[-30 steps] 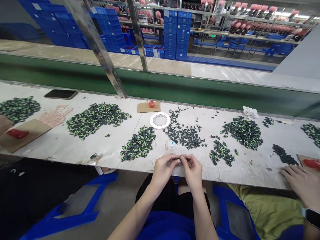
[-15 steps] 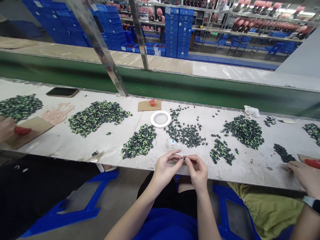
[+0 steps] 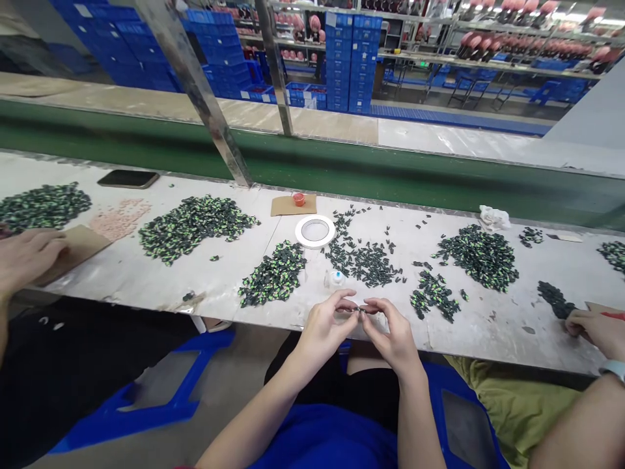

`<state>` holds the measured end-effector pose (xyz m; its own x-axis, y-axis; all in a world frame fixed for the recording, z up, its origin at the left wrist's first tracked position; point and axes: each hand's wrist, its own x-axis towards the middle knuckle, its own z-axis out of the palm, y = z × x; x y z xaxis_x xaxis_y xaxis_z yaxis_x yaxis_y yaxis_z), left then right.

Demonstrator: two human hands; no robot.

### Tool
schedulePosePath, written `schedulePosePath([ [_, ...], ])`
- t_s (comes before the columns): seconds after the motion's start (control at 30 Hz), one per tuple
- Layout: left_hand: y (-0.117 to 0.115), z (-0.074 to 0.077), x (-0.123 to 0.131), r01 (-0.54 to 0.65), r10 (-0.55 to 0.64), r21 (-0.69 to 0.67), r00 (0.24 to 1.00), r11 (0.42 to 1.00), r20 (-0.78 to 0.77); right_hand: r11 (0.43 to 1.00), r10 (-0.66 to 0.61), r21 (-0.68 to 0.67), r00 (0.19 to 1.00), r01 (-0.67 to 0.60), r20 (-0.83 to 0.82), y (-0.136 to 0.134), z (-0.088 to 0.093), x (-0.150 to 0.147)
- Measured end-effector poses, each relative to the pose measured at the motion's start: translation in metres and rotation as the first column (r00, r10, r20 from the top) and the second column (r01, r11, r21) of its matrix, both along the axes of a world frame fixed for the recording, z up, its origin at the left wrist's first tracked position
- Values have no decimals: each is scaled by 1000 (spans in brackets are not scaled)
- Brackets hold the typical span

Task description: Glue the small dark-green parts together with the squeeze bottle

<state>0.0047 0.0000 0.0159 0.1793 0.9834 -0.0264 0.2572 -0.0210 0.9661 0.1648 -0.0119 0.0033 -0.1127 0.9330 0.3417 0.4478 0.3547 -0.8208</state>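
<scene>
My left hand [image 3: 326, 327] and my right hand [image 3: 390, 332] meet fingertip to fingertip at the near edge of the white worktable [image 3: 146, 280]. Between them they pinch one small dark part [image 3: 360, 311]. Just beyond my hands stands a small clear bottle [image 3: 334, 280]. A heap of black-and-green parts [image 3: 273, 273] lies to its left, and a scatter of dark parts [image 3: 364, 260] lies behind it. A white tape ring [image 3: 315, 231] rests farther back.
More heaps of parts [image 3: 476, 254] [image 3: 193, 221] cover the table. A red cup [image 3: 299, 198] sits on cardboard [image 3: 283, 207]. Other people's hands rest at the left [image 3: 27, 257] and right [image 3: 593, 329] edges. A phone [image 3: 127, 178] and a green conveyor belt [image 3: 371, 176] lie behind.
My hands stayed together on the small part, shifting slightly. The person on the left brought a hand over the cardboard, covering the red item. The person on the right drew their hand back.
</scene>
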Motion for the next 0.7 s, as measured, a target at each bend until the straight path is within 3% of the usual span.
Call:
schedulePosePath([
  [0.2, -4, -4, 2, 20, -19, 43, 1000, 999, -23, 993, -9, 114, 999, 4, 36, -1, -5, -3],
  [0.33, -7, -10, 4, 31, -28, 141, 999, 990, -21, 989, -50, 145, 997, 42, 54, -2, -8, 7],
  [0.43, -3, -13, -7, -65, 102, 306, 989, 950, -107, 964, -190, 204, 979, 172, 72, 1, -9, 24],
  [0.5, 4, -17, -22, -166, 285, 462, 937, 871, -202, 908, -346, 282, 933, 308, 96, 5, -9, 35],
  [0.6, 19, -27, -48, -241, 535, 615, 768, 751, -352, 826, -489, 405, 855, 392, 171, 10, -9, 38],
  [0.7, 32, -37, -66, -236, 586, 595, 634, 768, -505, 859, -429, 404, 874, 315, 229, 18, -15, 21],
])
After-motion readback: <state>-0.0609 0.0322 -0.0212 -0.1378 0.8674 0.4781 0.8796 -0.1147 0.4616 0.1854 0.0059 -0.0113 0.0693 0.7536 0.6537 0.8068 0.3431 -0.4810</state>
